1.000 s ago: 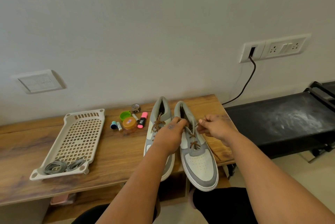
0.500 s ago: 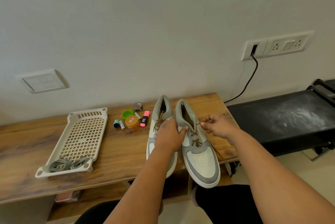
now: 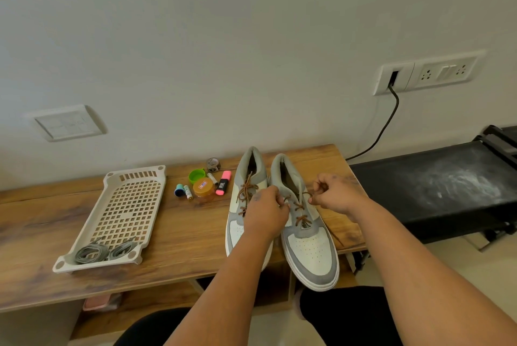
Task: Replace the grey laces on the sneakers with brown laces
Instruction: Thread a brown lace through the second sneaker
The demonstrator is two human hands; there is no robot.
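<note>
Lacing is nearly done: both sneakers sit side by side on the counter (image 3: pixel 173 236), toes toward the person, and both already carry brown laces. The left sneaker (image 3: pixel 240 222) shows its brown lace (image 3: pixel 246 191) crossed up the eyelets with loose ends near the top. The grey laces (image 3: pixel 105 251) lie coiled in the near end of the white basket (image 3: pixel 131 203), well apart from the shoes, so the removal part looks finished.

Work in hand is the top of the right sneaker (image 3: pixel 309 247). The left hand (image 3: pixel 265 212) reaches across the left shoe, fingers curled, and pinches the brown lace (image 3: pixel 300 211) at the inner side of the upper eyelets. The right hand (image 3: pixel 337 194) sits just beside the outer side of the same shoe, fingers bunched and pinching the other end of that lace. Whether the ends are being pulled snug or started into a knot is hard to tell, since the fingers hide the lace there.

Next move, as I judge it, calls for even tension on both ends, then crossing them over the tongue to tie. Both forearms stretch forward from the lower edge of the view, wrists angled inward toward the shoe.
</note>
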